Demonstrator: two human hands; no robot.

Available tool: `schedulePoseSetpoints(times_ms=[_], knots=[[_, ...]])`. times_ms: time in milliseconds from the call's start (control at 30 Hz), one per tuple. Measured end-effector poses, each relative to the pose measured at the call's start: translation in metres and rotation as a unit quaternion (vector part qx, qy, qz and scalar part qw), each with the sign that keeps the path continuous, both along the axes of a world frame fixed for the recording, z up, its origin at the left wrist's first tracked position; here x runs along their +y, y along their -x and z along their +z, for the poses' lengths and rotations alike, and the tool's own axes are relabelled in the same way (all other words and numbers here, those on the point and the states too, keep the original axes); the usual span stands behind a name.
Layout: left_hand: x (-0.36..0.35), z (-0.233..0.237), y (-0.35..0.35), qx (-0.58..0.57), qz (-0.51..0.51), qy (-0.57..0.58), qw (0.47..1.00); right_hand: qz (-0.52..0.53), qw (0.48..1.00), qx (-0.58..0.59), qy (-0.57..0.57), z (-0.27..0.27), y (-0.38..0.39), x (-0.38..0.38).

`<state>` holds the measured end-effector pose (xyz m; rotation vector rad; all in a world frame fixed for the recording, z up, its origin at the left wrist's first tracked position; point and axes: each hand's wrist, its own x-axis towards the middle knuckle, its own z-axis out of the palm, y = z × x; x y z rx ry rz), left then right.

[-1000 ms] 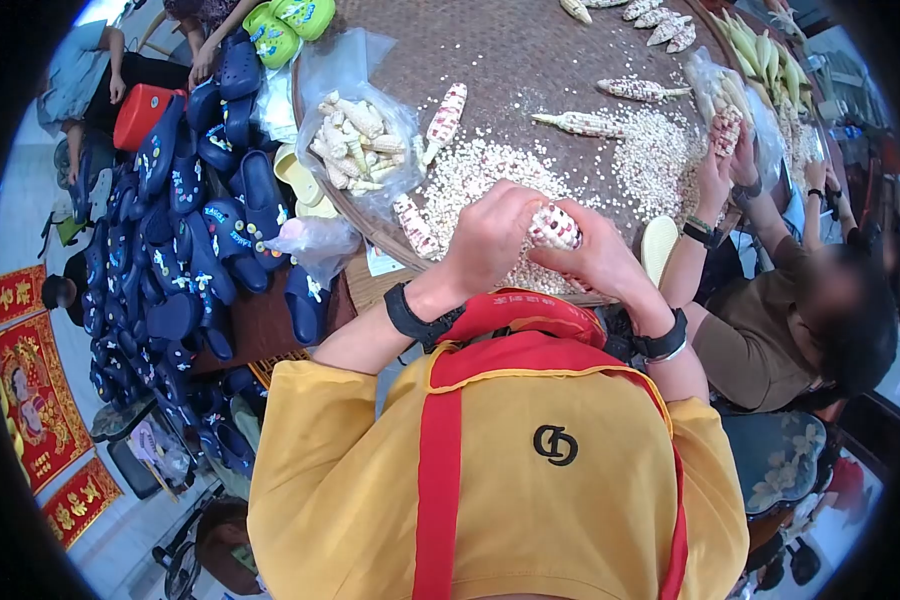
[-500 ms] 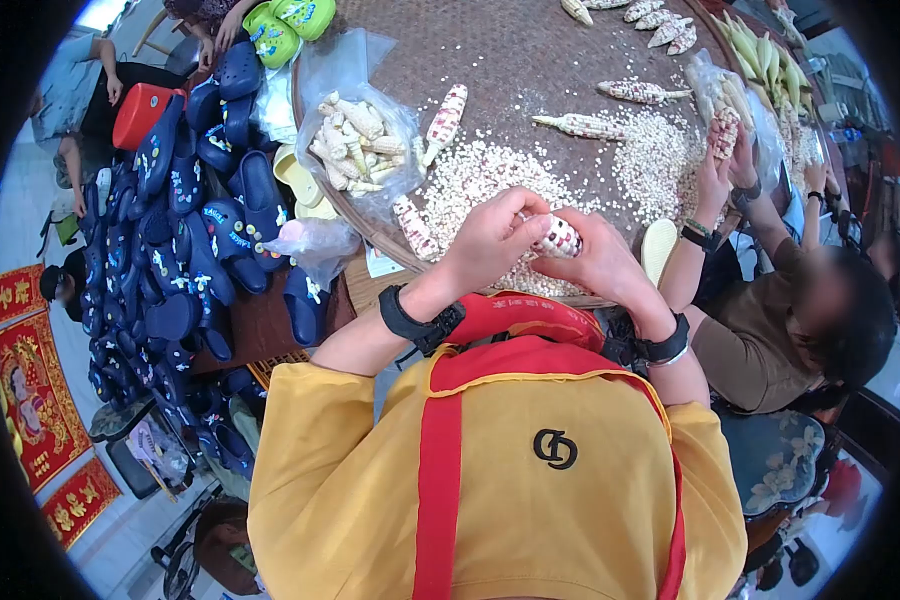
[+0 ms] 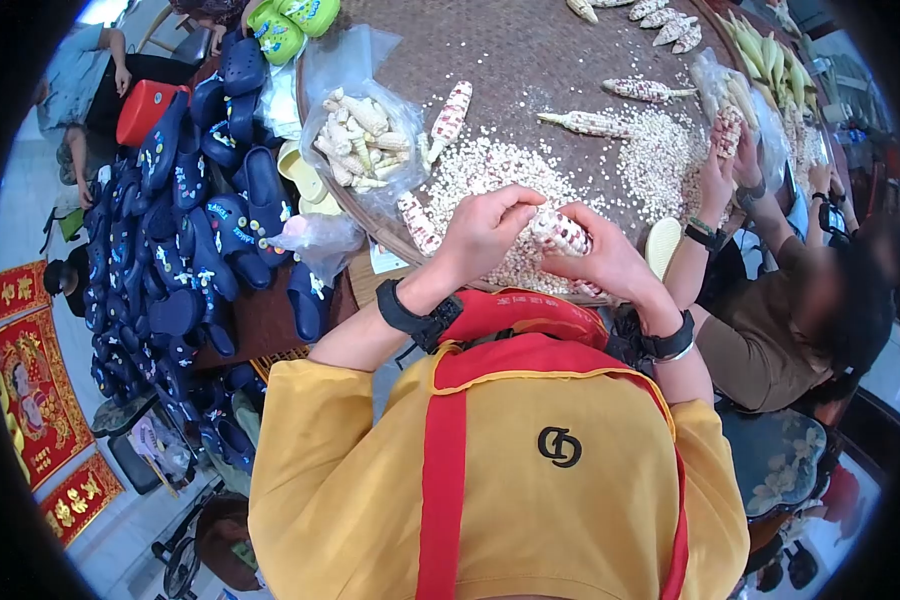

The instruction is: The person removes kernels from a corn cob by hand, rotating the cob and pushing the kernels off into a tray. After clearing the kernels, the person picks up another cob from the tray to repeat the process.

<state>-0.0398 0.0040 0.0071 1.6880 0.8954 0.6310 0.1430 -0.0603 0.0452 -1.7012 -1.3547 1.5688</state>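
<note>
My right hand is wrapped around an ear of speckled white and dark red corn, part of which its fingers hide. At the left end of that ear, my left hand is closed, with bent fingers and thumb against the kernels. Under both hands a heap of loose kernels lies on a round woven tray. Another ear of corn rests just left of my left hand, and a longer ear lies beyond it.
A plastic bag of stripped cobs sits on the tray's left side. Many blue clogs are piled to the left. At right, a person holds an ear of corn. Husked ears lie farther back.
The ear in my right hand is tilted differently and shows more of its kernels. My right hand has shifted slightly; my left fingers remain at the ear's end.
</note>
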Motion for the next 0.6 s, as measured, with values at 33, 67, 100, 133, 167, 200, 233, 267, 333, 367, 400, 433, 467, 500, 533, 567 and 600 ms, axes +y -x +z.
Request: schedulePoseSetpoints(times_ms=[33, 67, 100, 133, 167, 200, 233, 267, 333, 367, 400, 433, 467, 500, 533, 567, 600], knots=[[-0.001, 0.001, 0.001, 0.0, 0.0, 0.0, 1.0, 0.0, 1.0, 0.0, 0.0, -0.002, -0.002, 0.0], [-0.002, 0.003, 0.003, 0.002, -0.002, 0.006, 1.0, 0.012, 1.0, 0.006, -0.025, -0.006, -0.003, -0.001], [-0.003, 0.003, 0.004, 0.005, -0.006, 0.012, 1.0, 0.022, 0.998, 0.013, -0.05, -0.009, -0.004, -0.002], [-0.004, 0.003, 0.004, 0.005, -0.007, 0.013, 1.0, 0.022, 0.998, 0.014, -0.049, -0.01, -0.004, -0.002], [-0.005, 0.003, 0.003, -0.011, -0.008, 0.021, 1.0, 0.022, 0.998, 0.012, -0.06, -0.011, -0.004, -0.003], [-0.007, 0.003, 0.003, -0.028, -0.009, 0.029, 0.999, 0.022, 0.997, 0.01, -0.071, -0.011, -0.004, -0.003], [-0.008, 0.004, 0.003, -0.028, -0.009, 0.031, 0.999, 0.022, 0.997, 0.01, -0.069, -0.01, -0.004, -0.003], [-0.009, 0.006, 0.002, -0.015, -0.022, -0.015, 1.0, 0.019, 0.998, 0.015, -0.061, -0.006, -0.002, -0.002], [-0.011, 0.008, 0.0, -0.001, -0.034, -0.062, 0.998, 0.018, 0.998, 0.02, -0.055, -0.002, 0.0, 0.0], [-0.012, 0.007, 0.0, -0.011, -0.031, -0.069, 0.997, 0.021, 0.998, 0.008, -0.058, 0.0, 0.001, 0.0], [-0.012, 0.006, -0.002, -0.022, -0.028, -0.077, 0.996, 0.024, 0.998, -0.005, -0.061, 0.001, 0.001, 0.0], [-0.011, 0.007, -0.002, -0.023, -0.029, -0.077, 0.996, 0.023, 0.998, -0.006, -0.061, -0.001, 0.0, -0.001], [-0.01, 0.009, -0.001, -0.023, -0.037, -0.066, 0.997, 0.021, 0.997, -0.014, -0.073, -0.004, -0.001, -0.002], [-0.009, 0.012, 0.001, -0.023, -0.045, -0.056, 0.997, 0.021, 0.996, -0.021, -0.085, -0.005, -0.001, -0.002], [-0.007, 0.012, 0.003, -0.022, -0.044, -0.056, 0.997, 0.021, 0.996, -0.021, -0.085, -0.005, -0.001, -0.002], [-0.004, 0.013, 0.005, -0.022, -0.063, -0.11, 0.992, 0.037, 0.992, -0.057, -0.107, -0.005, 0.0, -0.002], [-0.003, 0.014, 0.007, -0.022, -0.081, -0.163, 0.983, 0.054, 0.986, -0.094, -0.127, -0.005, 0.001, -0.003]])
